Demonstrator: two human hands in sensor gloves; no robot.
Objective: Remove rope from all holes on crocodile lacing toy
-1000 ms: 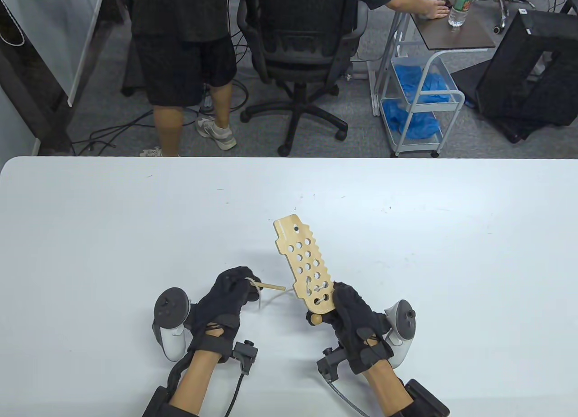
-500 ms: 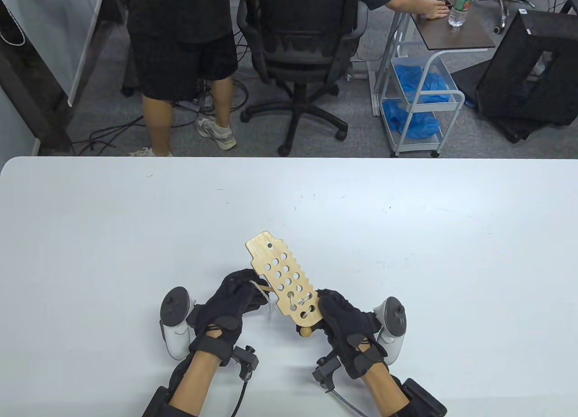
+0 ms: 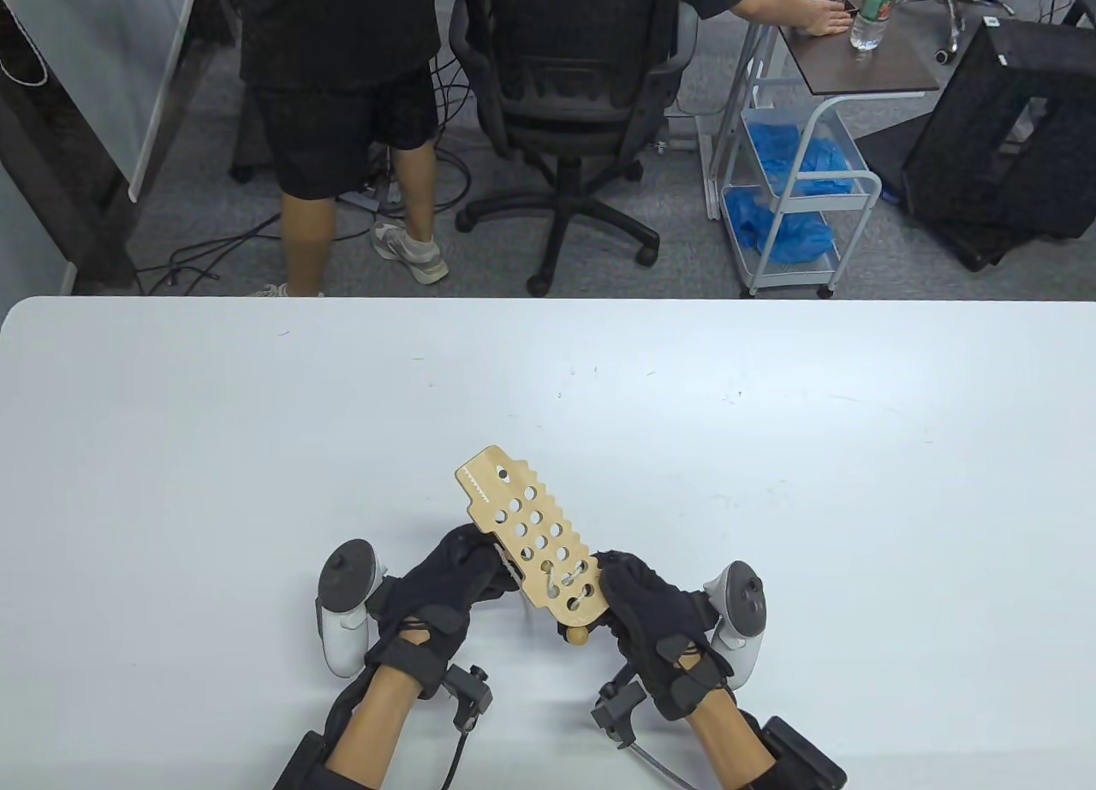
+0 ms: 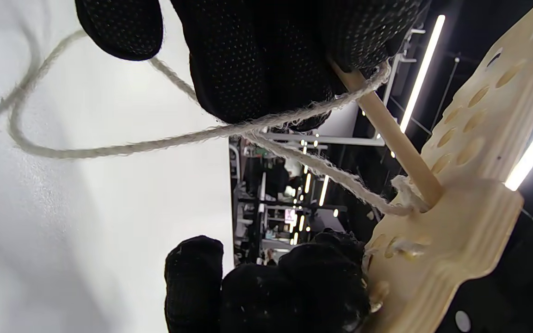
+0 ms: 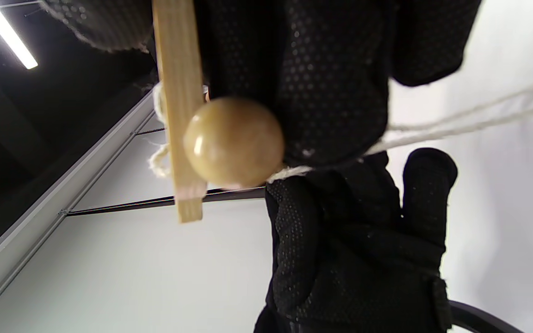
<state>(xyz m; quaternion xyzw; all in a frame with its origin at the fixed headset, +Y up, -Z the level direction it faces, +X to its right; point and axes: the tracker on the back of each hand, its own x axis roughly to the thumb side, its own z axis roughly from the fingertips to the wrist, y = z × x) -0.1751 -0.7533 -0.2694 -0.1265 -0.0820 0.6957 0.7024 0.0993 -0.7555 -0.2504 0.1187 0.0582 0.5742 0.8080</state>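
Observation:
The wooden crocodile lacing toy is lifted off the table, tail end near me. My right hand grips that tail end; a wooden bead hangs under it, also in the right wrist view. White rope is laced through the last few holes. My left hand pinches the wooden needle stick, whose tip sits in a hole of the board. Loose rope loops from my left fingers over the table.
The white table is bare around the toy. Beyond its far edge stand a person, an office chair and a wire cart with blue cloths.
The toy has swung left and nearer to me, its head end now over my left hand. My left hand has brought the needle stick to the board; the stick is now hidden under the board from above.

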